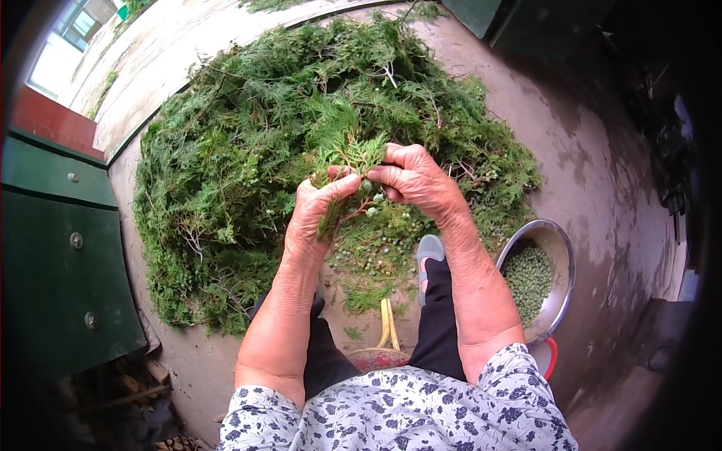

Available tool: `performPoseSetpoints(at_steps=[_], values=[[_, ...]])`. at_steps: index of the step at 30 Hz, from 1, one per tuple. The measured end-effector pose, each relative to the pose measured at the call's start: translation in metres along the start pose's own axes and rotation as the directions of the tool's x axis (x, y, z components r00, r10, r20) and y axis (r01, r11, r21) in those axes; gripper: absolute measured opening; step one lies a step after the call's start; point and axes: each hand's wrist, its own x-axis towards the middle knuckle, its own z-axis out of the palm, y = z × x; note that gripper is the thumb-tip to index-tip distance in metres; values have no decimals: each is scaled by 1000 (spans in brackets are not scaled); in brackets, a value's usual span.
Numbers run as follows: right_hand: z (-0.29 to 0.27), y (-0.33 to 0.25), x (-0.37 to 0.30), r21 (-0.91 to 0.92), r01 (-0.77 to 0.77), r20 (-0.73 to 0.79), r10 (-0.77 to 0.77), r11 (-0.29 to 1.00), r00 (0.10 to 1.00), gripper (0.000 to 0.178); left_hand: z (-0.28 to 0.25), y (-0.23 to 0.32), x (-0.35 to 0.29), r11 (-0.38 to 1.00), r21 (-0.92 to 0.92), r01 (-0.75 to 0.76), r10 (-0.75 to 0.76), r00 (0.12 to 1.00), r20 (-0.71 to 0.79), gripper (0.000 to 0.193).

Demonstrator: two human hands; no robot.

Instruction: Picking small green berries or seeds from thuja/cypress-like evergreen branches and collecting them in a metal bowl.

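Note:
A green conifer sprig [342,154] with several round, pale green cones is held up over the pile in front of me. My left hand [316,199] is closed around its stem, thumb pressed along the top. My right hand [415,179] pinches at the sprig's right side, thumb and forefinger together beside the small green cones [368,186]. Whatever lies between those right fingertips is too small to make out. Behind and around both hands spreads a large heap of cut conifer branches [233,150].
To my right a metal basin [562,270] holds many small green cones [526,282], with a red-rimmed container [551,359] beside it. Loose cones and leaf bits lie between my feet, near a yellow forked handle [388,323]. Dark green doors [64,282] stand at left.

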Motion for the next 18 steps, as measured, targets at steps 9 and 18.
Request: performPoseSetpoints(at_steps=[9,18], values=[[15,17,4,-404,224,-372,-383,887,846,13,4,-2,-1,1000,-5,15,-15,997,77,14],[-5,12,6,597,266,-388,-18,757,921,13,-7,-9,-1,993,31,-111,111,994,-4,14]])
